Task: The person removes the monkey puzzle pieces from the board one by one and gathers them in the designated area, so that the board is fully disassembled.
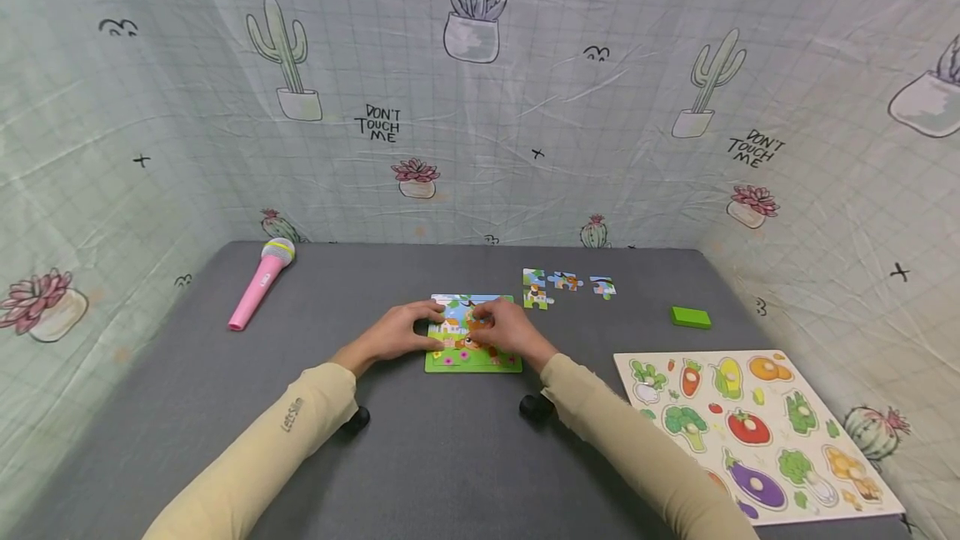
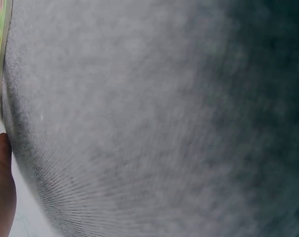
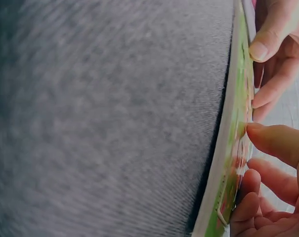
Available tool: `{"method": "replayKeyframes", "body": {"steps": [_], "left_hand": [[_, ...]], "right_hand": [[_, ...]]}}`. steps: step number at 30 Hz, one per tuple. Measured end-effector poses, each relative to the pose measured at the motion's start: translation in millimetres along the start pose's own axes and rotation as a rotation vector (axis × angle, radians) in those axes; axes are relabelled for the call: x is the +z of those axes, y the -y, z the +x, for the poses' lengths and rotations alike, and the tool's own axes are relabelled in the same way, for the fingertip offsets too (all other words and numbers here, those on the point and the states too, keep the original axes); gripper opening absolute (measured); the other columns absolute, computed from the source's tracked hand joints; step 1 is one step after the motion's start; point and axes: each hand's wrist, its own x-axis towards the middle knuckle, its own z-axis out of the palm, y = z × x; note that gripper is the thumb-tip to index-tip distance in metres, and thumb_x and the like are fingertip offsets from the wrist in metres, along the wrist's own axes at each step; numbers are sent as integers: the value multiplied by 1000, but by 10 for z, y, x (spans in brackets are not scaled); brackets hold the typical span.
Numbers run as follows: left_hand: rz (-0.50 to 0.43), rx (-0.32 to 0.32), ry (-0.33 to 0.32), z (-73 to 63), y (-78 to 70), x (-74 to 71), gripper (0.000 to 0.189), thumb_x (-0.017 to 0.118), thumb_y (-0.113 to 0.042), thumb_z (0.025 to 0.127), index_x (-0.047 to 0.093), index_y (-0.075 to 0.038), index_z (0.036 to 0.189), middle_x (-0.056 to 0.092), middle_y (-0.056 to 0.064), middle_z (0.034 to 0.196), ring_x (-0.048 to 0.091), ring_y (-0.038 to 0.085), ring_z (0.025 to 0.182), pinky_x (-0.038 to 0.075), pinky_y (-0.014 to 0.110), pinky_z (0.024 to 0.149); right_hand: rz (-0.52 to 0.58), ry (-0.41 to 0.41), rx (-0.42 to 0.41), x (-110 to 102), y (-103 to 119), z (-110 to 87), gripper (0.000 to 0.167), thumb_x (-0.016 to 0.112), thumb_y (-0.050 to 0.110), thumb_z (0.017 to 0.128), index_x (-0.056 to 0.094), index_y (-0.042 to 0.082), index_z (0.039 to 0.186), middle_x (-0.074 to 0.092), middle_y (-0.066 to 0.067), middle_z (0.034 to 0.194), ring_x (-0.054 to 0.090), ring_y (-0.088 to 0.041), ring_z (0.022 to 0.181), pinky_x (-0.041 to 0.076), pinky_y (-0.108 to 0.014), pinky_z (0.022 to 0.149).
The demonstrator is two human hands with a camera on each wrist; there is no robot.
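Observation:
A small jigsaw puzzle in a green-bordered tray (image 1: 474,367) lies in the middle of the table, with a cartoon picture of a house, grass and flowers. My left hand (image 1: 397,332) rests at its left side, thumb and fingers spread apart and touching the edge. Over the picture's middle, my right hand (image 1: 510,329) pinches a puzzle piece between thumb and index finger, close on the surface; the fingers mostly cover the piece. Seen from the right wrist, the thumb (image 3: 273,138) and fingertips meet the picture. The left wrist view catches only part of the left hand (image 2: 1,182).
Loose puzzle pieces (image 1: 535,290) lie behind and right of the tray. A green block (image 1: 690,317) and a white vegetable peg board (image 1: 705,373) are at the right. On the far left lies a pink microphone (image 1: 258,286). A patterned cloth surrounds the grey table.

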Motion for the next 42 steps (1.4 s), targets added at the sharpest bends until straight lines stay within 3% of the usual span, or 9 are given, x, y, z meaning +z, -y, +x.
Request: {"method": "replayKeyframes", "body": {"steps": [6,13,21,27,33,38,42], "left_hand": [[1,-50,21,10,2,-9,49,75,-34,87,65,-7,127,49,9,146,35,31,141,31,51,114],[2,-47,24,21,-4,-6,48,75,-32,87,65,-6,127,49,8,146,35,31,141,31,50,113],[12,-47,32,32,-27,-5,48,74,-32,88,65,-6,127,49,9,146,36,31,140,31,51,113],[18,-48,38,33,-34,-16,48,75,-32,87,65,-6,127,49,9,146,37,31,140,32,51,113],[14,-37,38,23,-42,-18,49,75,-33,88,65,-5,126,50,10,145,38,33,139,32,53,112],[12,-46,40,23,-36,-15,48,74,-32,88,65,-6,127,49,9,145,37,32,139,32,52,112],[8,-51,37,23,-21,-24,48,75,-32,88,65,-6,127,49,9,145,37,32,140,32,52,113]], "right_hand": [[-34,-10,-31,8,20,8,21,74,14,88,71,1,104,66,-9,94,58,-19,77,51,-34,72],[-27,79,29,-42,40,7,45,72,17,90,60,-2,128,57,-16,116,57,-29,105,51,-40,90],[-69,265,-79,-185,41,61,49,69,9,91,54,-2,136,60,-21,123,57,-35,113,50,-42,94],[-55,340,-104,-248,59,83,48,68,7,92,53,-2,137,59,-22,126,56,-38,117,50,-42,95],[-38,354,-42,-237,81,84,46,67,9,93,54,2,136,49,-22,133,51,-37,121,48,-42,97],[-14,320,33,-210,92,73,45,68,11,93,55,8,135,42,-21,131,48,-32,116,47,-44,93],[0,272,24,-182,84,65,45,71,10,91,57,9,133,46,-18,127,49,-30,110,48,-43,90]]}}
